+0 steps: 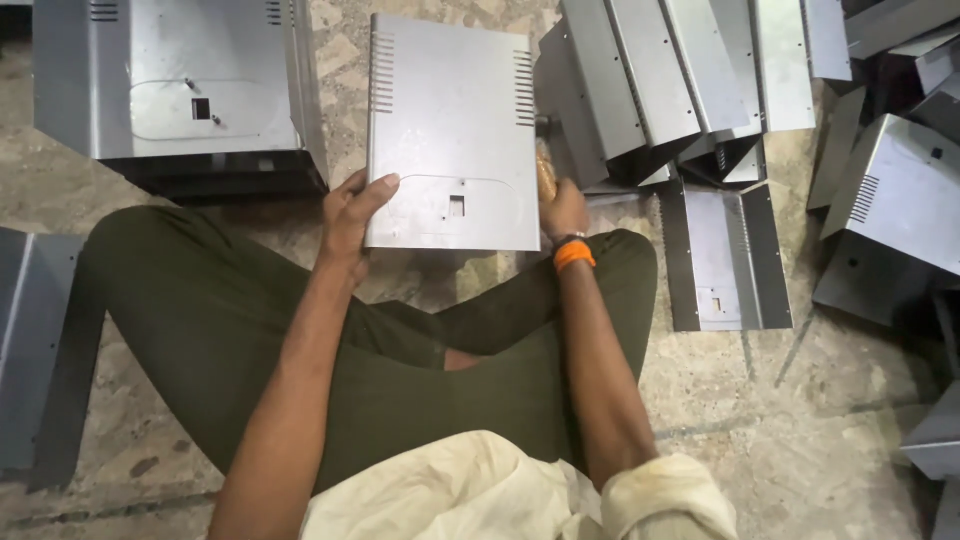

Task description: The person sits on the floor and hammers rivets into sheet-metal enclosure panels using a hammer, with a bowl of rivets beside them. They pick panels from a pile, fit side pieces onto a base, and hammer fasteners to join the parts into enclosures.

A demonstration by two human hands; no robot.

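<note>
I sit cross-legged on a stone floor with a grey sheet-metal cover (452, 130) standing in front of my knees. It has vent slots down both side edges and a small rectangular cut-out near its lower edge. My left hand (352, 212) grips its lower left corner, thumb on the face. My right hand (563, 208) is at the cover's right edge, closed around a wooden tool handle (546, 178) whose working end is hidden behind the cover. An orange band sits on my right wrist.
A finished metal box (170, 90) stands at the upper left. Several bent metal covers (690, 80) lean stacked at the upper right, one lies flat (722, 255) by my right knee, more boxes (890, 215) crowd the right edge, and a flat panel (35, 350) lies at left.
</note>
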